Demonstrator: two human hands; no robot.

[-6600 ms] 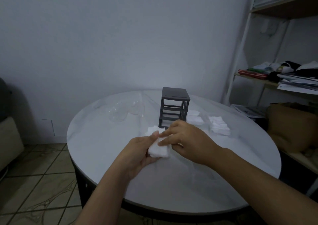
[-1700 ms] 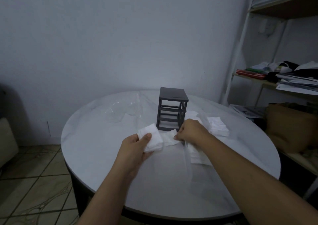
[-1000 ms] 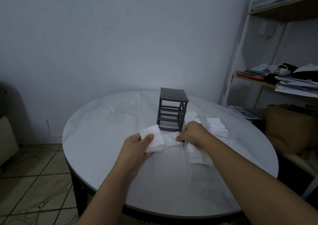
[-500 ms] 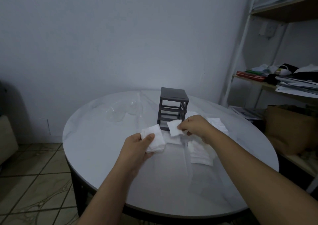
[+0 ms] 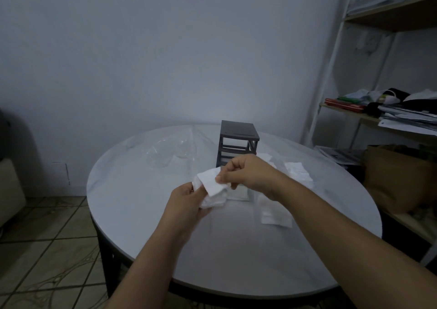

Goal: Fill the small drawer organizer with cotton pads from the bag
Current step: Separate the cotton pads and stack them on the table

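Note:
A small dark grey drawer organizer (image 5: 237, 140) stands upright at the table's middle, its frame showing open slots. My left hand (image 5: 186, 201) holds a stack of white cotton pads (image 5: 212, 196) in front of it. My right hand (image 5: 246, 172) pinches a single white pad (image 5: 209, 181) and presses it onto the top of that stack. More loose pads (image 5: 275, 214) lie on the table under my right forearm, some inside a clear plastic bag. Another pile of pads (image 5: 298, 172) sits to the organizer's right.
The round white table (image 5: 132, 204) stands over a tiled floor. Clear plastic drawers (image 5: 163, 155) lie left of the organizer. A white shelf unit (image 5: 387, 117) with papers and clothes stands at the right, with a brown cardboard box (image 5: 402, 174) below it.
My right hand picked one pad up from the table and carried it left onto the stack in my left hand. My left hand stayed nearly in place.

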